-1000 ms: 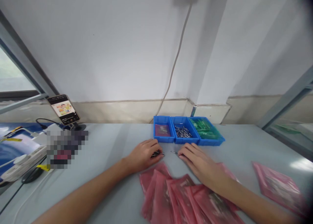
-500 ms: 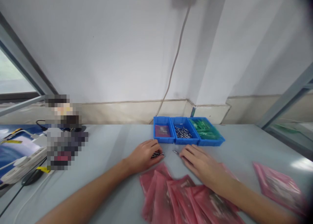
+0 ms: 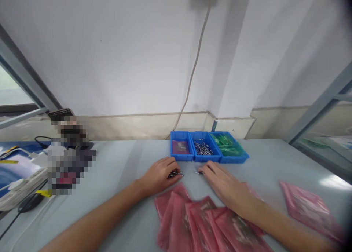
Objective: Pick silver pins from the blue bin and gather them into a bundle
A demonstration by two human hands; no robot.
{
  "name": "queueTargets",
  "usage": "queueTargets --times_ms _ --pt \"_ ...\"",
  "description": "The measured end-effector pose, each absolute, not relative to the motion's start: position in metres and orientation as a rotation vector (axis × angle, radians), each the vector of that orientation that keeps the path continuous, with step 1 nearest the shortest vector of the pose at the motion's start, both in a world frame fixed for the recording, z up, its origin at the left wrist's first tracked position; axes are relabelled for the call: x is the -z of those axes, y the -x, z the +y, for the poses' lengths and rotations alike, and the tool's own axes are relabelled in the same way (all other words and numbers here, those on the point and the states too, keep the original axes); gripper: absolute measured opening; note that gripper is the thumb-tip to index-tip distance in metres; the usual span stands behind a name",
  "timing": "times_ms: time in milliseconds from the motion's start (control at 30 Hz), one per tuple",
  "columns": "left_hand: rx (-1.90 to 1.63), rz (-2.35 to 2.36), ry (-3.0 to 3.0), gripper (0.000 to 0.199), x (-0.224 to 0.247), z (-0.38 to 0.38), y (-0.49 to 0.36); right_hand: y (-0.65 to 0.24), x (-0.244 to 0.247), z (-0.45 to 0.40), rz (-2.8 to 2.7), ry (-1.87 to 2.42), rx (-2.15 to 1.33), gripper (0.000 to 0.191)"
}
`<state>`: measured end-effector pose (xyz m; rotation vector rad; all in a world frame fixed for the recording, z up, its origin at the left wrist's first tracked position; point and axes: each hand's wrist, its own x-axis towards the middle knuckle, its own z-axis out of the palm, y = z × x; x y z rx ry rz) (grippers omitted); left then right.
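Small metal pins (image 3: 175, 174) stick out from under the curled fingers of my left hand (image 3: 162, 173), which rests on the table. My right hand (image 3: 217, 176) has its fingertips closed on the end of a single metal pin (image 3: 197, 172) lying at the table surface. Beyond the hands stand three joined blue bins: the left one holds a pink bag (image 3: 180, 147), the middle one many metal pins (image 3: 203, 148), the right one green packets (image 3: 226, 143). Several pink bags (image 3: 192, 224) lie overlapping below my hands, partly under my right forearm.
More pink bags (image 3: 309, 206) lie at the right. On the left are a white power strip (image 3: 23, 182), a black mouse (image 3: 30, 202), cables and a blurred-out area. A wall with a hanging cable (image 3: 195, 63) stands behind the table (image 3: 129, 156).
The view has shifted slightly. My right hand has moved a little over the single pin, which now lies more level. My left hand keeps its place over the pins.
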<state>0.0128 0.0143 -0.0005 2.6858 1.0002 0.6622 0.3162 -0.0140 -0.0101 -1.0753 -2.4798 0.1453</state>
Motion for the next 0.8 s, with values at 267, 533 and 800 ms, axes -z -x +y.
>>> queueTargets --times_ms 267,533,800 --pt "-0.670 0.994 -2.695 0.009 0.000 0.014 -0.013 -0.314 0.019 -0.009 -2.470 1.086 -0.158 0.022" --pt "-0.672 0.998 -2.695 0.010 0.000 0.014 -0.013 -0.311 0.009 -0.012 -2.396 1.140 -0.366 0.022" --pt "-0.666 1.000 -2.696 0.012 -0.001 0.014 -0.012 -0.310 0.006 -0.010 -2.317 1.126 -0.418 0.022"
